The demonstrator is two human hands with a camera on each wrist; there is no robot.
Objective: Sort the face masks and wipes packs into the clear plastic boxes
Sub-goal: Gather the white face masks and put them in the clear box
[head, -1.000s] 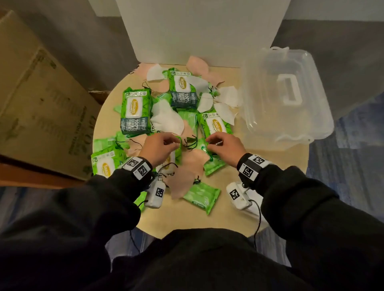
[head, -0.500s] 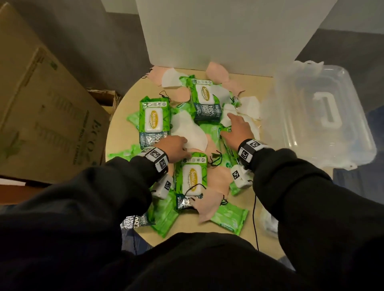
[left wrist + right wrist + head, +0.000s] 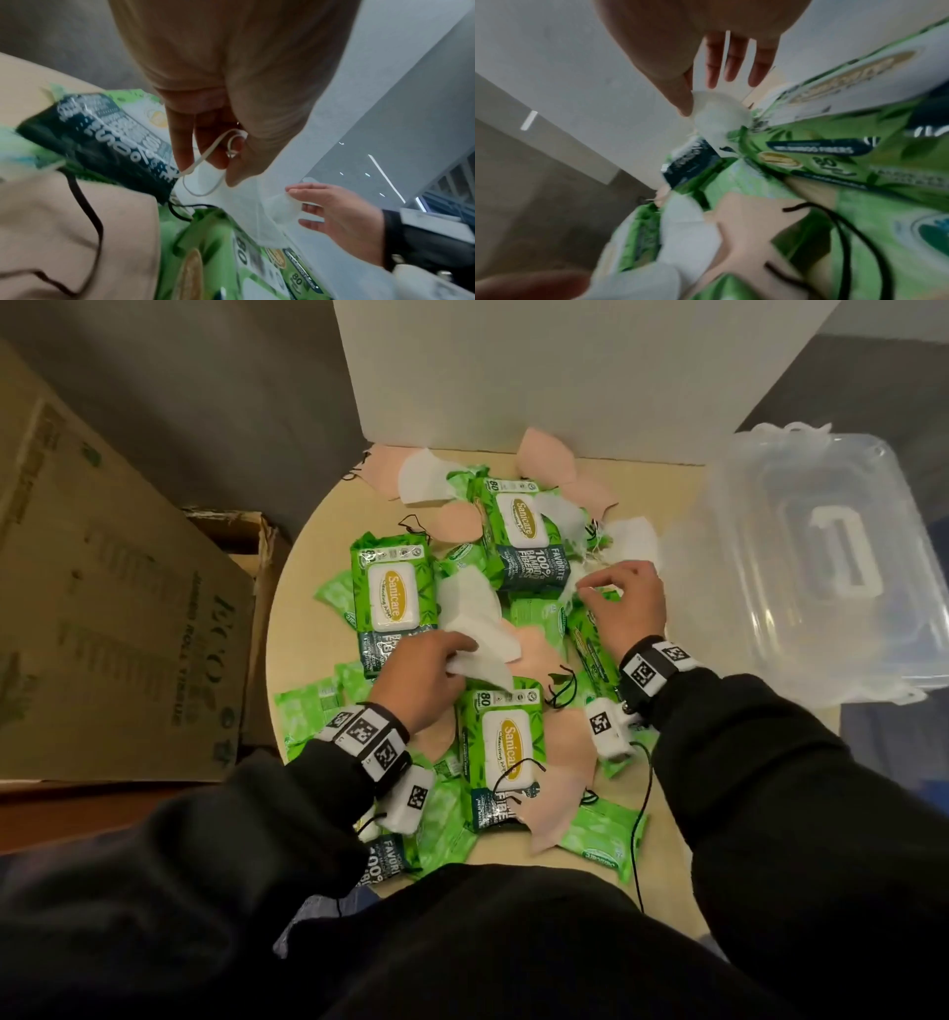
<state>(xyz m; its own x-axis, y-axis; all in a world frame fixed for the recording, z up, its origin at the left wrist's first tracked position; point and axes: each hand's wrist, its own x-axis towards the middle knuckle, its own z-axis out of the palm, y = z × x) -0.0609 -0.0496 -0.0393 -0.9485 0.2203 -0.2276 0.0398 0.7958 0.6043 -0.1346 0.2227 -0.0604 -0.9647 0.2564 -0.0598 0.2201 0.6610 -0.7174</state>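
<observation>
Green wipes packs (image 3: pixel 393 598) (image 3: pixel 506 752) and white and pink face masks lie mixed on a round table (image 3: pixel 318 541). My left hand (image 3: pixel 431 670) grips a white face mask (image 3: pixel 472 624) at the pile's middle. In the left wrist view its curled fingers (image 3: pixel 185 146) hold that mask's ear loop (image 3: pixel 205 160). My right hand (image 3: pixel 616 593) pinches the edge of another white mask (image 3: pixel 576 588) next to the far wipes pack (image 3: pixel 524 531). The right wrist view shows thumb and fingers on that mask (image 3: pixel 716 117). The clear plastic box (image 3: pixel 821 505) stands at the right.
A large cardboard box (image 3: pixel 102 608) stands left of the table. A white panel (image 3: pixel 539 377) rises behind it. Pink masks (image 3: pixel 565 747) with black loops and small light-green packs (image 3: pixel 601 834) lie near the front edge. Cables trail from my wrist cameras.
Both hands reached further into the pile. The left hand took hold of a white mask in the middle; the right hand moved right toward the box and pinched another white mask.
</observation>
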